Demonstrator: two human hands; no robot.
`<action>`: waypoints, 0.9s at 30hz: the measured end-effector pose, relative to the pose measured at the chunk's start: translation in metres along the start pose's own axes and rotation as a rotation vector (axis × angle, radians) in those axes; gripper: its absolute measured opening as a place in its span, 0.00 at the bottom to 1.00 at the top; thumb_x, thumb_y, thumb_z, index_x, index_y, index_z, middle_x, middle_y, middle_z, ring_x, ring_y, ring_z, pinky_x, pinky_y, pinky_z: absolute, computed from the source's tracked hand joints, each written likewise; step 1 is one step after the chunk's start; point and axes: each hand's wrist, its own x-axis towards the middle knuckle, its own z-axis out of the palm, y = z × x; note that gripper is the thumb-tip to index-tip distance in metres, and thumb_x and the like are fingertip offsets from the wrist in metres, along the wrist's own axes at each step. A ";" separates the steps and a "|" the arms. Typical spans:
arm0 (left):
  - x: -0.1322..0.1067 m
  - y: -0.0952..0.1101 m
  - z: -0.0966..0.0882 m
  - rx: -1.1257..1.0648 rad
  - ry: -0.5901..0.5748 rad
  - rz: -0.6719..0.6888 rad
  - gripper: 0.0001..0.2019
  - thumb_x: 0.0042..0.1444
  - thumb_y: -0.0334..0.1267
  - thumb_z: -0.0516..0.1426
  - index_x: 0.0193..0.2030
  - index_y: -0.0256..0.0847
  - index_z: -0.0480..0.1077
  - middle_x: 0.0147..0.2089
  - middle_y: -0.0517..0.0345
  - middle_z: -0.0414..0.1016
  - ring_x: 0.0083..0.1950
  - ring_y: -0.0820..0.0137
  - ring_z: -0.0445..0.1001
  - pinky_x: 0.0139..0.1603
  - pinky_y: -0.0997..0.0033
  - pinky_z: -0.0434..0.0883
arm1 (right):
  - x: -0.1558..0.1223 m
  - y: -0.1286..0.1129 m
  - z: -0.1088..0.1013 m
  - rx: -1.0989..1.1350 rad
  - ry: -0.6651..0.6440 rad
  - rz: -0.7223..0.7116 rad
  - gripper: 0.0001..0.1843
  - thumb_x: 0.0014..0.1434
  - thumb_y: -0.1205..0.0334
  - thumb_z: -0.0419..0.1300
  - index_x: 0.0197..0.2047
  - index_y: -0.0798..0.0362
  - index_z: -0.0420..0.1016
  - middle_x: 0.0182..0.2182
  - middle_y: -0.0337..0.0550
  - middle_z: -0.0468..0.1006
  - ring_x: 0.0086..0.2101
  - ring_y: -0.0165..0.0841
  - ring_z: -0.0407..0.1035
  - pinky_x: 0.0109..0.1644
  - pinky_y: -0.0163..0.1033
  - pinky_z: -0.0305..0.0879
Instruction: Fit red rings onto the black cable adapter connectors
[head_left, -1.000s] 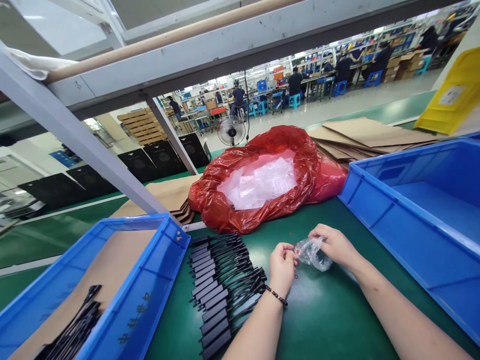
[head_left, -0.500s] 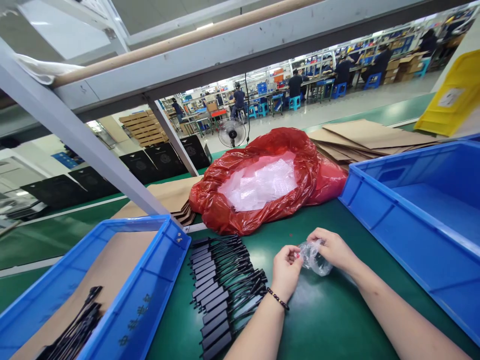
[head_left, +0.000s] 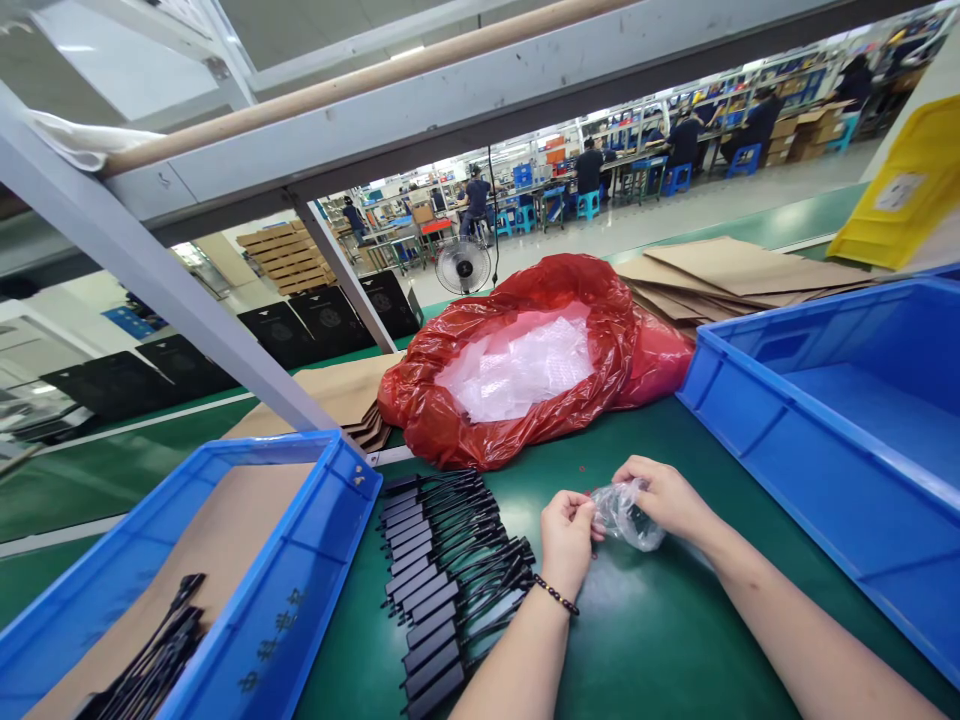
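My left hand (head_left: 566, 535) and my right hand (head_left: 664, 495) meet over the green mat, both closed on a small crumpled clear plastic bag (head_left: 624, 518). The left hand pinches the bag's mouth, the right hand wraps its other end. Something dark and small shows inside the bag; I cannot make it out. A row of several flat black parts with thin leads (head_left: 442, 570) lies on the mat just left of my left wrist, which wears a dark bead bracelet.
A blue bin (head_left: 300, 590) lined with cardboard and holding black parts stands at the left. A larger blue bin (head_left: 825, 440) stands at the right. A red bag of clear plastic bags (head_left: 525, 360) lies behind, beside cardboard sheets (head_left: 735, 270). Grey frame bars (head_left: 172, 290) cross overhead. People work far behind.
My hands have stayed in place and keep working the small bag; the left fingers have shifted slightly at its mouth. The view moved a little.
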 end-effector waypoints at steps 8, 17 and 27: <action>0.006 -0.008 -0.005 0.096 0.071 0.111 0.09 0.54 0.42 0.51 0.27 0.40 0.59 0.21 0.63 0.67 0.20 0.78 0.66 0.21 0.79 0.63 | 0.002 0.007 -0.010 -0.081 0.052 0.012 0.11 0.40 0.68 0.48 0.24 0.51 0.71 0.27 0.39 0.72 0.29 0.31 0.65 0.34 0.36 0.59; 0.001 -0.004 -0.008 0.424 0.009 0.320 0.09 0.52 0.32 0.50 0.25 0.40 0.70 0.32 0.54 0.74 0.42 0.66 0.70 0.47 0.63 0.66 | 0.005 0.006 -0.015 0.179 0.071 0.174 0.09 0.40 0.61 0.52 0.23 0.54 0.72 0.23 0.40 0.74 0.26 0.33 0.66 0.32 0.36 0.60; 0.003 -0.006 -0.010 0.387 0.027 0.323 0.14 0.47 0.23 0.50 0.34 0.40 0.75 0.38 0.52 0.74 0.40 0.68 0.71 0.47 0.64 0.67 | 0.009 0.008 -0.011 0.343 0.149 0.343 0.10 0.35 0.61 0.54 0.23 0.56 0.71 0.18 0.37 0.70 0.20 0.29 0.61 0.24 0.32 0.56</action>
